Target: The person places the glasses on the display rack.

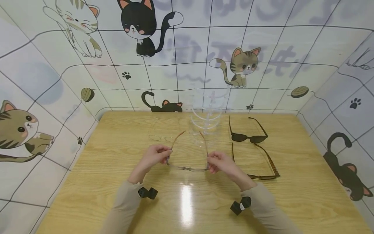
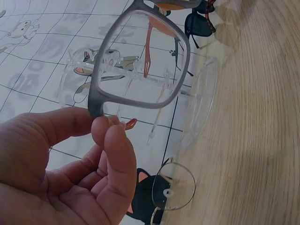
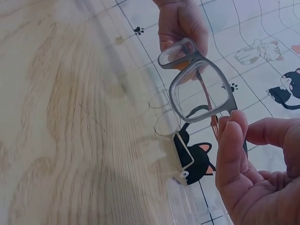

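Observation:
A pair of grey-framed eyeglasses [image 1: 187,168] with brownish temples hangs between my two hands over the table, its temples spread and pointing away from me. My left hand [image 1: 154,158] pinches the left temple by the hinge, thumb against fingertips. On the other side my right hand [image 1: 222,164] pinches the right temple close to its hinge. In the left wrist view one grey rim [image 2: 140,104] stands up above the fingertips. The right wrist view shows both lenses, with the frame's corner [image 3: 229,104] between thumb and fingers.
Behind the hands stands a clear acrylic display stand [image 1: 205,122]. Thin wire-rimmed glasses [image 1: 155,137] lie to its left. Black sunglasses [image 1: 249,138] and brown tortoiseshell glasses [image 1: 264,177] lie at the right, the latter close to the right hand. A cat-patterned backdrop [image 1: 190,74] encloses the wooden table [image 1: 96,182].

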A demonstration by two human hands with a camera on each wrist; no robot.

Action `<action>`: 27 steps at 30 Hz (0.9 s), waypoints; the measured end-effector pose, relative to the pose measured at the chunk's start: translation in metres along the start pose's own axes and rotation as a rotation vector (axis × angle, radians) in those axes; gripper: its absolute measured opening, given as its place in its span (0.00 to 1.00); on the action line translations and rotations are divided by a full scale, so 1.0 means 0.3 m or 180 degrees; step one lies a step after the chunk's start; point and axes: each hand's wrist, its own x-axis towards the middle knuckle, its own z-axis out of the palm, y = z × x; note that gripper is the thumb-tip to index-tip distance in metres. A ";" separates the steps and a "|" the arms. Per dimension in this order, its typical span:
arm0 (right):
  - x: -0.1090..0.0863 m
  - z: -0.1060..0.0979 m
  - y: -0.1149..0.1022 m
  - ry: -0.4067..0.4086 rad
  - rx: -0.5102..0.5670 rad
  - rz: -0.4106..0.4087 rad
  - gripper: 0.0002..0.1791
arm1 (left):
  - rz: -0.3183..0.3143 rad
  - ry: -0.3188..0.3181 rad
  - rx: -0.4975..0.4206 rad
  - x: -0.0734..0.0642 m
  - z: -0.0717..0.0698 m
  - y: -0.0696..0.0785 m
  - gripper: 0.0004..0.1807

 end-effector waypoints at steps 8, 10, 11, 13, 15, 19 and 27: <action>-0.014 -0.045 0.008 0.0191 0.0050 0.0033 0.16 | -0.0048 -0.0012 -0.0104 0.044 0.045 0.005 0.17; -0.014 -0.056 0.011 0.0212 0.0032 0.0042 0.15 | -0.0050 -0.0008 -0.0137 0.050 0.055 0.009 0.17; -0.014 -0.061 0.012 0.0223 0.0013 0.0047 0.15 | -0.0053 -0.0007 -0.0158 0.054 0.060 0.011 0.17; -0.014 -0.073 0.015 0.0247 -0.0028 0.0068 0.15 | -0.0068 -0.0008 -0.0222 0.062 0.070 0.013 0.17; -0.014 -0.086 0.018 0.0249 -0.0081 0.0064 0.15 | -0.0066 -0.0019 -0.0297 0.071 0.079 0.012 0.18; -0.013 -0.108 0.019 0.0291 -0.0181 0.0087 0.17 | -0.0068 -0.0013 -0.0413 0.088 0.098 0.009 0.18; -0.003 -0.145 0.008 0.0421 -0.0197 0.0068 0.19 | -0.0225 0.0021 -0.0541 0.127 0.128 0.021 0.17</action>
